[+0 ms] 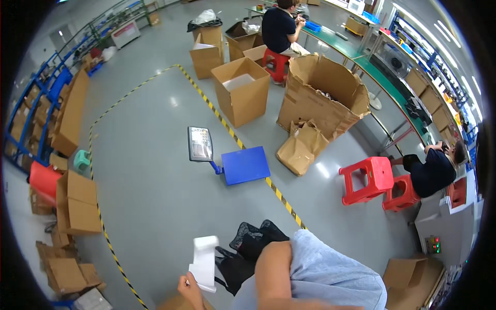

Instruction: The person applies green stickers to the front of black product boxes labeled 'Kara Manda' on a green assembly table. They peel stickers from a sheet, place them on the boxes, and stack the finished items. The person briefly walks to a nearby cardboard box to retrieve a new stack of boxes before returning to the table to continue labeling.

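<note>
My left hand is at the lower edge, left of the middle. Its fingers are closed on the lower end of a white folded sheet, which curls over at the top; whether it is paper or foam I cannot tell. Brown cardboard shows just below this hand. Right of the sheet are a black mesh shoe and black fabric, beside my bare knee and light blue denim. Blurred skin crosses the bottom edge, perhaps my right forearm; my right hand itself is out of the picture.
A blue platform scale with a display stands ahead on yellow-black floor tape. Beyond it are open cardboard boxes, a large torn carton and a brown bag. Red stools and two seated people are to the right and far side.
</note>
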Tool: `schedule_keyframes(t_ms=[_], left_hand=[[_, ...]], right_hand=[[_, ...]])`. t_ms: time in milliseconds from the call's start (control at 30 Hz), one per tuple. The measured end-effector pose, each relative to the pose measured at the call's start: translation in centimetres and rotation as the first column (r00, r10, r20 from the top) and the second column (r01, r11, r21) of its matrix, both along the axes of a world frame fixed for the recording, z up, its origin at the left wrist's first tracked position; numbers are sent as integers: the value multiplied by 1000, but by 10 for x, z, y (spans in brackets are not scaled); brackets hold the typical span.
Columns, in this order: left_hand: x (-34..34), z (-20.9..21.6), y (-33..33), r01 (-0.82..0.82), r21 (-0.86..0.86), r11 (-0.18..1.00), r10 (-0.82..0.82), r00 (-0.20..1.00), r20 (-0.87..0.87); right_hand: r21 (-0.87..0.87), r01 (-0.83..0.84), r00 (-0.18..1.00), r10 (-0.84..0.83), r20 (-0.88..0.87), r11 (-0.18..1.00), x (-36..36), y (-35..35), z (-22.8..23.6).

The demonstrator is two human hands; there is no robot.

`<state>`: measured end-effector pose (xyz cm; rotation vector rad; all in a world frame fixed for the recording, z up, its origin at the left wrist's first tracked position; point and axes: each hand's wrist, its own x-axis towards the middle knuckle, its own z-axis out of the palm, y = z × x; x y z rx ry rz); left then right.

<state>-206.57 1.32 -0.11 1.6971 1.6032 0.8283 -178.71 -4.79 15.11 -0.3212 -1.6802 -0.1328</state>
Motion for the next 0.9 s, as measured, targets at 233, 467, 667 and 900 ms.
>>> schedule_keyframes(t_ms=[233, 467, 667, 900], left_hand=[[74, -30, 134, 284, -319, 904, -222, 951, 217], [246, -64, 177, 658, -507, 557, -520, 752, 405], [450, -143, 135, 740, -512, 436, -819, 562, 116], [680, -263, 145, 572, -759, 310, -852, 521, 45]], right_hand=[[-499, 495, 868, -436, 239, 711, 31, 92, -72], [-802, 561, 599, -568, 565, -206, 253, 26, -294], [-564, 587, 550, -225, 805, -581, 539, 19, -491], [-8, 684, 231, 206, 951, -729, 793, 46, -743]])
